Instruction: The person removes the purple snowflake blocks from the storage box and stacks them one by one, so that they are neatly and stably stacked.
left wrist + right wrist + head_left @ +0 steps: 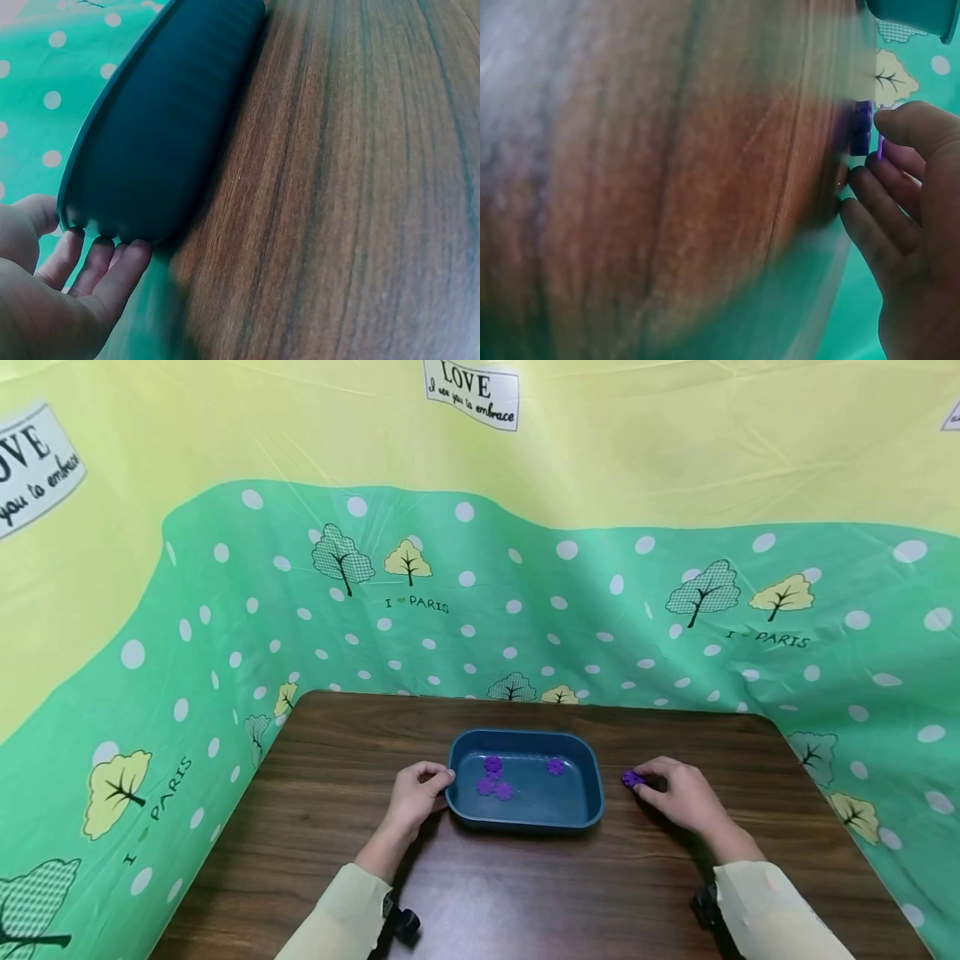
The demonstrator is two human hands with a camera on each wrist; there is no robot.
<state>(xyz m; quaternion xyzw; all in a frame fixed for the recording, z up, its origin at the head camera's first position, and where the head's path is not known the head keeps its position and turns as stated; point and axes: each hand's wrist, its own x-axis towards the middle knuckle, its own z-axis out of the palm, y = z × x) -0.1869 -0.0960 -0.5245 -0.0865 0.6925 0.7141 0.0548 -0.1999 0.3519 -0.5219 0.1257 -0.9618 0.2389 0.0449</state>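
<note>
Where the printed cloth (105, 693) descends at the far left, yellow above and white-dotted green below, it borders the dark wood-grained tabletop (285, 827) and continues behind it to the right. A pale left sleeve (333, 914) leads to the left hand (411, 793), which pinches the left end of a blue rectangular tray (525, 823), thumb at the rim and fingertips against the outer wall. Within the tray, purple flower-shaped pieces (485, 787) lie clustered toward the left; a single purple flower (555, 767) lies apart toward the right. Near the tray's right end, the right hand (684, 795) pinches a purple piece (632, 778) between thumb and finger; in the right wrist view, a darker purple part (862, 127) shows just beyond the thumb tip. Whether it touches the tabletop cannot be told. A pale right sleeve (780, 906) follows.
</note>
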